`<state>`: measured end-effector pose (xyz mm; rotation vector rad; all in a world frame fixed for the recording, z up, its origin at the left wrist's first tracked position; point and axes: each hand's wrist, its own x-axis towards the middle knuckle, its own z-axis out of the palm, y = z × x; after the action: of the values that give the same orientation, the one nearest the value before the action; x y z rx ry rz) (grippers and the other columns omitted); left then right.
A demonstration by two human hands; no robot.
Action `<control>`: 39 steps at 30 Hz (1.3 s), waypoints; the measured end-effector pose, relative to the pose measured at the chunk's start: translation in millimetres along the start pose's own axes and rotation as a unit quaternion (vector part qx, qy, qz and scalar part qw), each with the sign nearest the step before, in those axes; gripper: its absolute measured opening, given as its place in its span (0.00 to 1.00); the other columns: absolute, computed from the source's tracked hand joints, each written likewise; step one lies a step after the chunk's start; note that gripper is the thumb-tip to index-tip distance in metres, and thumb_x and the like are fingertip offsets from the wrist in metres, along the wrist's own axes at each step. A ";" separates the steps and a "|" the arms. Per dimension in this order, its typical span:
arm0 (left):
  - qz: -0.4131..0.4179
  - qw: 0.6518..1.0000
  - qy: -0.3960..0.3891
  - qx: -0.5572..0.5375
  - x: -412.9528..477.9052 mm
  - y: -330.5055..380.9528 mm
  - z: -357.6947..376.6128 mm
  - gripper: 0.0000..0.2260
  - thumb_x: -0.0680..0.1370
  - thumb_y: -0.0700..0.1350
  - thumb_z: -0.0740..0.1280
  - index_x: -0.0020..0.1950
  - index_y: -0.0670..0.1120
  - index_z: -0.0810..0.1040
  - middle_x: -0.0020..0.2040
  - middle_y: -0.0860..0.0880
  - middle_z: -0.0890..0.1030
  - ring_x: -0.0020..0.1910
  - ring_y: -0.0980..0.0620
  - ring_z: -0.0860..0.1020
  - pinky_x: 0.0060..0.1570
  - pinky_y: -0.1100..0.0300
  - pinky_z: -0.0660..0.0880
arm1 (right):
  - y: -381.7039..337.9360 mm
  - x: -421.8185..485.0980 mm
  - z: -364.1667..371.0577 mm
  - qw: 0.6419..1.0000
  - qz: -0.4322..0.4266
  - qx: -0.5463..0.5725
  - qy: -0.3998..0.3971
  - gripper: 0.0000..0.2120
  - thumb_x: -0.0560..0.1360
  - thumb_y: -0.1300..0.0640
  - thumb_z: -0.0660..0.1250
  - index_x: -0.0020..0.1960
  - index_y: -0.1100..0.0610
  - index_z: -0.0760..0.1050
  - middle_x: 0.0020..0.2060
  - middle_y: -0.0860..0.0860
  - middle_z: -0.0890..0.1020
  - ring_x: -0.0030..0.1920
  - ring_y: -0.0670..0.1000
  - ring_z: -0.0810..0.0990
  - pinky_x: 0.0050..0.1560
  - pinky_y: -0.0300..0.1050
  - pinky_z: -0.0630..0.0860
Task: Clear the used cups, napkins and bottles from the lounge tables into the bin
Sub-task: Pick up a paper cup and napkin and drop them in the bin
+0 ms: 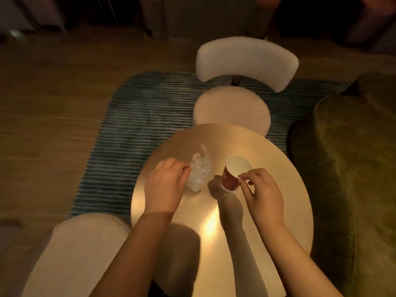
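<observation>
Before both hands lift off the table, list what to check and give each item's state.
1. Left hand holds the plastic: ok, fingers pinch its near edge.
2. Right hand holds the cup: ok, thumb and fingers pinch the rim.
3. Cup upright: not ok, it tilts with its mouth away from the person.
4. Cup empty: cannot tell, the light is dim.
5. Cup's base off the table: cannot tell.
6. Bin in view: not ok, none shows.
</observation>
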<state>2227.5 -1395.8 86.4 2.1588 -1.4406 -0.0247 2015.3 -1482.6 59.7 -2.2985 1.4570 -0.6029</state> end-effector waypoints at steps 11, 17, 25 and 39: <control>0.130 0.984 0.038 -0.114 -86.7 10.7 -177.3 0.04 0.75 0.46 0.69 0.49 0.49 0.82 0.44 0.55 0.79 0.43 0.59 0.72 0.39 0.71 0.62 | -167.0 -176.0 -107.2 0.982 0.051 0.009 0.181 0.06 0.74 0.53 0.66 0.50 0.50 0.79 0.47 0.42 0.75 0.45 0.41 0.73 0.42 0.34 0.74; 0.254 0.953 0.011 -0.163 -149.9 34.2 -248.8 0.05 0.75 0.47 0.67 0.49 0.50 0.81 0.45 0.56 0.79 0.44 0.58 0.73 0.41 0.65 0.66 | -233.3 -290.7 -146.4 0.961 0.124 -0.023 0.247 0.07 0.74 0.56 0.69 0.51 0.51 0.79 0.49 0.43 0.76 0.47 0.42 0.75 0.43 0.37 0.77; 0.433 0.865 -0.098 -0.233 -261.7 111.3 -289.4 0.07 0.75 0.46 0.66 0.51 0.49 0.81 0.46 0.54 0.79 0.46 0.59 0.74 0.43 0.73 0.64 | -263.4 -466.7 -212.9 0.902 0.277 -0.103 0.315 0.10 0.73 0.56 0.70 0.53 0.49 0.79 0.51 0.40 0.73 0.49 0.38 0.71 0.45 0.27 0.66; 0.635 0.648 -0.252 -0.337 -605.6 198.4 -368.5 0.08 0.76 0.48 0.66 0.52 0.48 0.81 0.48 0.53 0.80 0.47 0.57 0.76 0.43 0.72 0.67 | -379.2 -858.0 -232.3 0.677 0.481 -0.233 0.506 0.08 0.72 0.58 0.70 0.50 0.57 0.81 0.51 0.49 0.79 0.50 0.44 0.77 0.49 0.31 0.71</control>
<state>1910.7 -774.9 323.2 0.2279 -2.4223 -0.5706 1855.3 -562.2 307.0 -0.8700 3.2468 -1.2955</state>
